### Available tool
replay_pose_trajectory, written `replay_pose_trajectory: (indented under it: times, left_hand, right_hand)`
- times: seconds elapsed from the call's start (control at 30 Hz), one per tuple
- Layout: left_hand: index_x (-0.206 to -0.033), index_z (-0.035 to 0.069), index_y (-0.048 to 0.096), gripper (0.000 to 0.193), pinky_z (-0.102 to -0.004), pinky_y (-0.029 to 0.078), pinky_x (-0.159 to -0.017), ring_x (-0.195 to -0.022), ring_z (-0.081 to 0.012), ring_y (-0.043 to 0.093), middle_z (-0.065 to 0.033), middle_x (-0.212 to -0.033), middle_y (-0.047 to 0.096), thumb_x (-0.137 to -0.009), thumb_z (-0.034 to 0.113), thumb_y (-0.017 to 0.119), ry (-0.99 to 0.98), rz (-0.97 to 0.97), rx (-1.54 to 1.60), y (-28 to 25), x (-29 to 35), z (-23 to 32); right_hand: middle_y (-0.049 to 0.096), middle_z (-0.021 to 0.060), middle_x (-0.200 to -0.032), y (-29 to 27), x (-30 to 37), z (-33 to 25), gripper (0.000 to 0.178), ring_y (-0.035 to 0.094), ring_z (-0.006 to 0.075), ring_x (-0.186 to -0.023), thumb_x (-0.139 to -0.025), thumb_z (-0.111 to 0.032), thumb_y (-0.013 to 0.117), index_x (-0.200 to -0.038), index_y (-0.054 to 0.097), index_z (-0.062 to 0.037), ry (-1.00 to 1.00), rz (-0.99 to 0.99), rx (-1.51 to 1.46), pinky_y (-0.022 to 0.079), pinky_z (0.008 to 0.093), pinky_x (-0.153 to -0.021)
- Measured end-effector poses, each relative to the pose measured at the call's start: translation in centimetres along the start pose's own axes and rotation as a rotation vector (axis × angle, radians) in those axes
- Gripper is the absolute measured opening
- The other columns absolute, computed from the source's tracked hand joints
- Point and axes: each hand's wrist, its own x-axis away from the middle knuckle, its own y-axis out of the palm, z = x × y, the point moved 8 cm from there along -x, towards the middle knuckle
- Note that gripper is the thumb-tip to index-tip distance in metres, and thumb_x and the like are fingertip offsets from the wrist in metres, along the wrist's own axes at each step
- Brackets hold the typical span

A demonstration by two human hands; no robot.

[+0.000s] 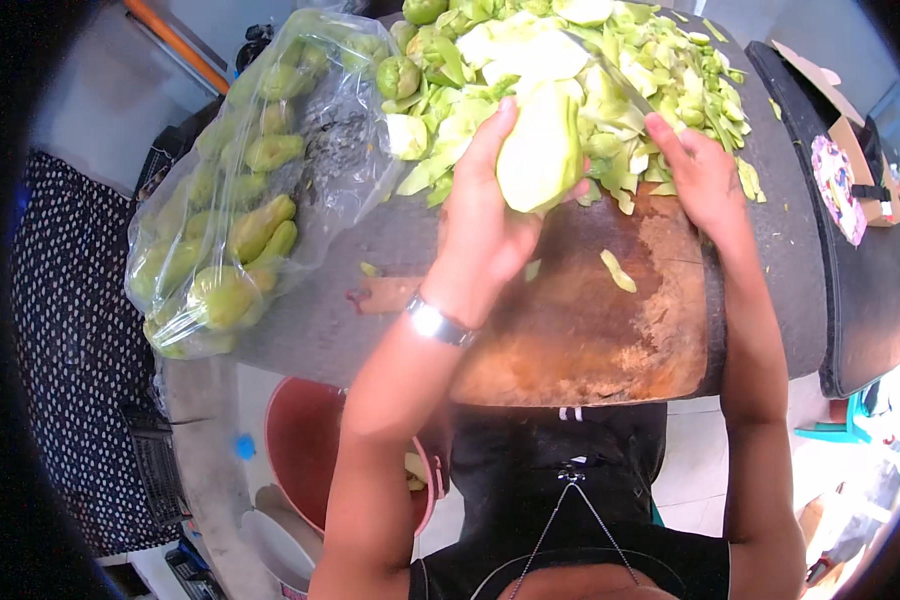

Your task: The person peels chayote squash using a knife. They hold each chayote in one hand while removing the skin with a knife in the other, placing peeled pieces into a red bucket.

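Note:
My left hand point(480, 225), with a metal watch band at its wrist, is wrapped round a pale green peeled chayote point(540, 155) above the table. In my right hand point(708, 182) is a knife point(622, 84), its blade pointing up and left toward the chayote; the handle is mostly hidden by my fingers. Behind and beneath both hands spreads a heap of green peelings point(670, 62), with pale peeled pieces among them. Unpeeled chayotes point(400, 76) lie at the heap's left edge. A brown wooden board point(580, 345) lies in front of me, with a stray peel point(618, 271) on it.
A clear plastic bag point(345, 190) of chayotes covers the table's left side. Near it lies a small flat wooden piece point(385, 294). Below the table edge stands a red bucket point(305, 440) with a few pale pieces inside. An open cardboard box point(850, 160) sits at right.

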Motion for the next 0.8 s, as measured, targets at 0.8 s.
replay_pose_trajectory:
  times: [0.8]
  left_hand:
    - [-0.135,0.008,0.065,0.053,-0.0412,0.054,-0.1,-0.113,-0.0233,0.066,-0.0097,-0.123,0.071,-0.102,0.051,0.063,0.045,0.064,0.085,-2.4,-1.2,-1.1]
  right_hand:
    - [0.064,0.0014,-0.061,1.5,7.8,-9.3,0.062,0.068,0.0246,-0.054,-0.077,-0.067,0.083,-0.088,0.063,-0.0094,-0.606,0.095,-0.05,0.053,0.0369,-0.053]
